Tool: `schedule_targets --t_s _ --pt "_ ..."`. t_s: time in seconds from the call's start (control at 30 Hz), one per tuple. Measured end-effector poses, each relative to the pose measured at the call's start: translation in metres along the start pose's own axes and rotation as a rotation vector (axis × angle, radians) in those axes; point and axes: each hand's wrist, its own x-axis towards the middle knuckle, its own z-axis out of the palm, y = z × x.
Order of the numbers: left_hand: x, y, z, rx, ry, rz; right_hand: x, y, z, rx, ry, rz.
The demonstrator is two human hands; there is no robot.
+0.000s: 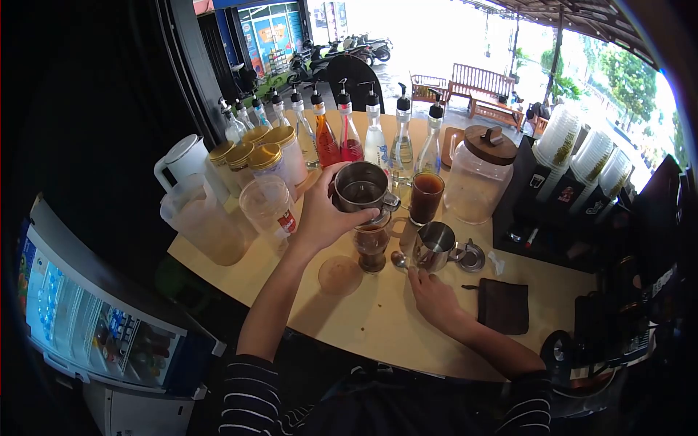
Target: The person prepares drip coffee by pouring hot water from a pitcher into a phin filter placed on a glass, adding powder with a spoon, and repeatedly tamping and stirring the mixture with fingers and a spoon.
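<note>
My left hand is wrapped around a stainless steel pitcher, holding it above the table. Directly below it stands a clear glass of brown drink, its top partly covered by the pitcher. My right hand is low over the table, fingers curled together at the handle of a small metal spoon. A second steel pitcher stands just beyond those fingers, with a small round metal part to its right. Behind it is a glass of dark reddish-brown drink.
Several pump-topped syrup bottles line the back edge. Gold-lidded jars and plastic jugs stand left. A wood-lidded glass jar, a black cup holder and a folded dark cloth are right. A round coaster lies in front.
</note>
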Motion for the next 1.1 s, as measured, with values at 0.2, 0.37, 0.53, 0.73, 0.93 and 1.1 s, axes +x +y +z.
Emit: schedule_targets --t_s 0.2,0.37,0.53,0.73,0.93,1.1 --pt "-0.004 -0.001 0.003 -0.038 -0.016 0.047 0.002 0.006 -0.030 0.041 0.123 -0.040" --pt "-0.007 0.000 0.003 -0.004 -0.016 0.103 0.012 0.054 -0.061 0.113 0.438 0.027" --pt "-0.008 -0.005 0.004 -0.008 0.022 0.179 0.013 0.104 -0.024 0.665 0.132 0.330" --pt "-0.006 -0.012 0.007 -0.031 0.037 0.172 0.011 0.104 0.001 1.222 0.134 0.340" --pt "-0.005 -0.019 0.016 -0.117 0.133 0.209 0.017 0.091 -0.003 1.382 0.280 0.391" --pt "-0.005 -0.024 0.011 -0.063 0.087 0.222 0.029 0.091 -0.047 1.306 0.337 0.308"
